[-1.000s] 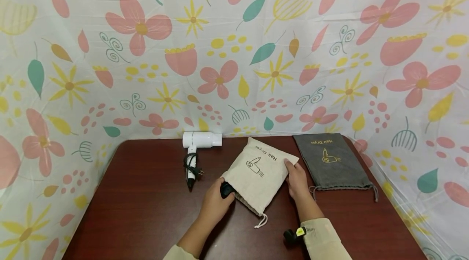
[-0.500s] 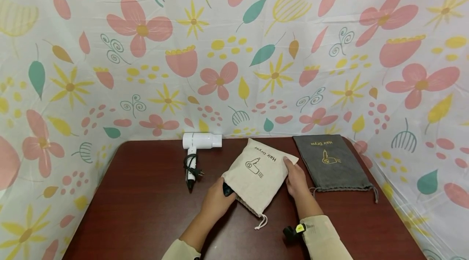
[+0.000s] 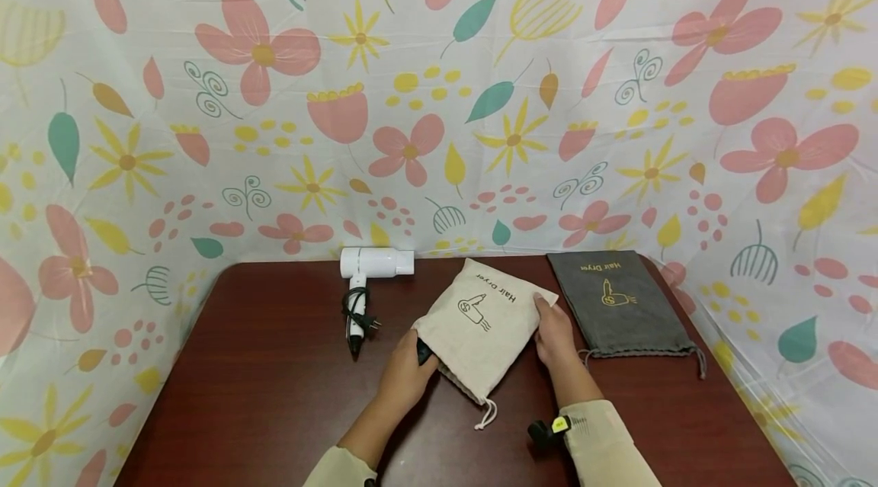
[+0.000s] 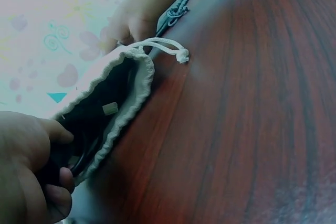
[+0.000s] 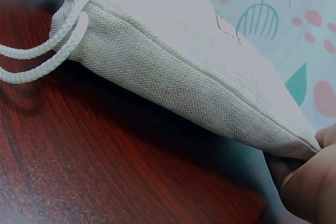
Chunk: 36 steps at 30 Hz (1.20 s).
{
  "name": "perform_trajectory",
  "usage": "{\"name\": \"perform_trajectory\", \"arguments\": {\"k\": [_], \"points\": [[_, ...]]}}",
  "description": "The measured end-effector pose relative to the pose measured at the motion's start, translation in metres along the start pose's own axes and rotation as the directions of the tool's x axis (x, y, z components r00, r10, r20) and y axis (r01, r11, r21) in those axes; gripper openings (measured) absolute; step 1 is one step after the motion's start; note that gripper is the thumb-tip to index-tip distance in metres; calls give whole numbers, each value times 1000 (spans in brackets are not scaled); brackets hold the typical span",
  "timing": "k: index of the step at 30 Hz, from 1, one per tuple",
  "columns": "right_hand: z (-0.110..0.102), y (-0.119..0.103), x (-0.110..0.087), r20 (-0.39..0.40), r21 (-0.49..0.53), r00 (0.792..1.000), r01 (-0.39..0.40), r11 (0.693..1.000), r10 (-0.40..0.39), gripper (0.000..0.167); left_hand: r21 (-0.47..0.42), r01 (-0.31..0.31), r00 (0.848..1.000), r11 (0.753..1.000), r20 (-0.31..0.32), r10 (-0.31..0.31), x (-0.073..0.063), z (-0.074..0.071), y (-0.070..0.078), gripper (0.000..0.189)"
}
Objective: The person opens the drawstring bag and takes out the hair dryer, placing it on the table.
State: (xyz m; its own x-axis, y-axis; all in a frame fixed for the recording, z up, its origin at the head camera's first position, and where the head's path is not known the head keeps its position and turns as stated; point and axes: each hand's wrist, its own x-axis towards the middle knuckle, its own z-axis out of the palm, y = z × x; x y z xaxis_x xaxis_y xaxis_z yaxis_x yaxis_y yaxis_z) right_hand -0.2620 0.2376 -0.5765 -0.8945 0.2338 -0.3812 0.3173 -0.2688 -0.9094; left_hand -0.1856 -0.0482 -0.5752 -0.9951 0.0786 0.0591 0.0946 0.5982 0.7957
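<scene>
A cream cloth drawstring bag (image 3: 480, 327), printed "Hair Dryer", is held slanted above the table with its mouth toward me. At the mouth, my left hand (image 3: 405, 374) grips a black handle-like object (image 3: 423, 352) that reaches into the bag. Inside the opening, the left wrist view shows dark contents with a black cord and a small pale tag (image 4: 110, 108); their full shape is hidden. My right hand (image 3: 554, 331) pinches the bag's closed end at a corner. A white drawstring (image 5: 47, 51) hangs loose from the mouth.
Left of the bag, a white hair dryer (image 3: 377, 262) lies near the table's back edge with its black cord (image 3: 355, 308) wrapped around the handle. A grey "Hair Dryer" drawstring bag (image 3: 620, 319) lies flat at the right. Behind the table (image 3: 261, 395) hangs a floral curtain (image 3: 411, 52).
Less of the black object shows at the bag's mouth, and my left hand has shifted slightly over it. The right hand and the bag have hardly moved.
</scene>
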Motion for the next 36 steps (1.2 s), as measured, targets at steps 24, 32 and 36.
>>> {"name": "perform_trajectory", "arguments": {"k": [24, 32, 36], "points": [[0, -5, 1, -23, 55, 999, 35, 998, -34, 61, -46, 1, 999, 999, -32, -2, -5, -7, -8, 34], [-2, -7, 1, -35, 74, 998, 49, 996, -46, 61, -60, 14, 999, 998, -32, -16, -8, -12, -10, 29], [-3, -9, 2, -29, 75, 998, 54, 996, -52, 61, -65, 22, 999, 998, -39, -25, -9, -13, -11, 25]]}}
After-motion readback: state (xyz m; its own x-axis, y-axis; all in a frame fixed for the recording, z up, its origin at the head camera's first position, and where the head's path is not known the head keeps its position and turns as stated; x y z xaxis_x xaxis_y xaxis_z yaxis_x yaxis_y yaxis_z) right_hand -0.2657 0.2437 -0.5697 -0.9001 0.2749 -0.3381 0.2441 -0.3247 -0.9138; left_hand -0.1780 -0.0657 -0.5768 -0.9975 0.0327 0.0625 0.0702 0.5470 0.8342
